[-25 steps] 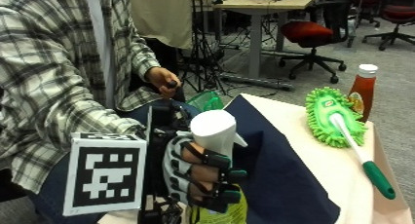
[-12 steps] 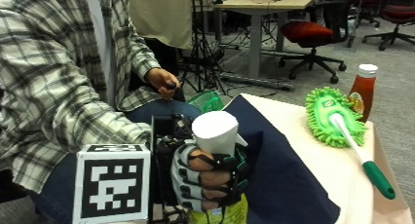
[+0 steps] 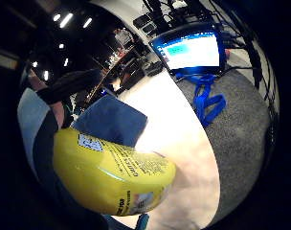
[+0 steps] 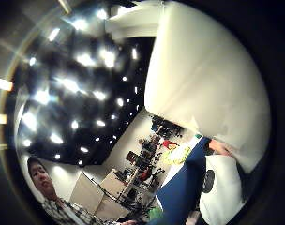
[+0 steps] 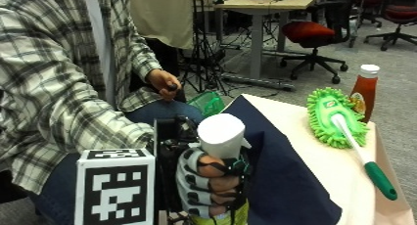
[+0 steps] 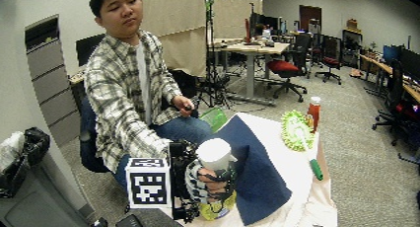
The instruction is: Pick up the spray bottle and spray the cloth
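bottle (image 5: pixel 220 137): white spray head; yellow body with a white label and dark print
cloth (image 5: pixel 283 176): plain dark navy blue
glove (image 5: pixel 205 183): black straps with white bands
shirt (image 5: pixel 58 83): plaid, white, grey and black
bench (image 5: pixel 326 166): covered in pale cream
duster (image 5: pixel 334 118): bright green fluffy head; white shaft; dark green handle end
sauce bottle (image 5: pixel 365 90): red-brown; white cap
chair (image 5: pixel 312 32): red seat; black base
floor (image 5: pixel 391 63): grey carpet
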Available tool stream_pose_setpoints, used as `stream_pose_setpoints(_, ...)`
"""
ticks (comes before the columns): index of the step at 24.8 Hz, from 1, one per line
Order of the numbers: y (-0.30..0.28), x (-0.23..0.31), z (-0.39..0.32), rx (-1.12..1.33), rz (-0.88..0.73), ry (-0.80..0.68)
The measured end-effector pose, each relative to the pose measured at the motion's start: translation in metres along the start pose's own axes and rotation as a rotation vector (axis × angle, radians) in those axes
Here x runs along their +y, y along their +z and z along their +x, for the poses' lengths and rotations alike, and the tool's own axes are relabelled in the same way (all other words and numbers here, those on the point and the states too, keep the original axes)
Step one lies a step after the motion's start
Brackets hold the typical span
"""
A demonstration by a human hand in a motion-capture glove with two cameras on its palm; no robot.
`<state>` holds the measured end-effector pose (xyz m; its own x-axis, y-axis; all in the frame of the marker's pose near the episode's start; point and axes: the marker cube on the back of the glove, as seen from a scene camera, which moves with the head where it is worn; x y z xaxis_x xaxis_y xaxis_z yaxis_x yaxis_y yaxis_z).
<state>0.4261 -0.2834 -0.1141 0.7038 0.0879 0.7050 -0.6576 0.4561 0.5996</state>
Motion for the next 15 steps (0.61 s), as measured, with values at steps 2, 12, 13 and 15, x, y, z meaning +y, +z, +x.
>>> stream_pose_setpoints(2, 0.001, -0.001, 0.000, 0.001, -0.006, 0.002)
stream_pose_setpoints(12, -0.007, -0.008, -0.004, 0.038, -0.084, 0.018)
stream_pose_setpoints(13, -0.009, -0.009, -0.007, 0.048, -0.096, 0.009)
stream_pose_setpoints(15, -0.011, -0.010, -0.014, 0.071, -0.114, -0.016)
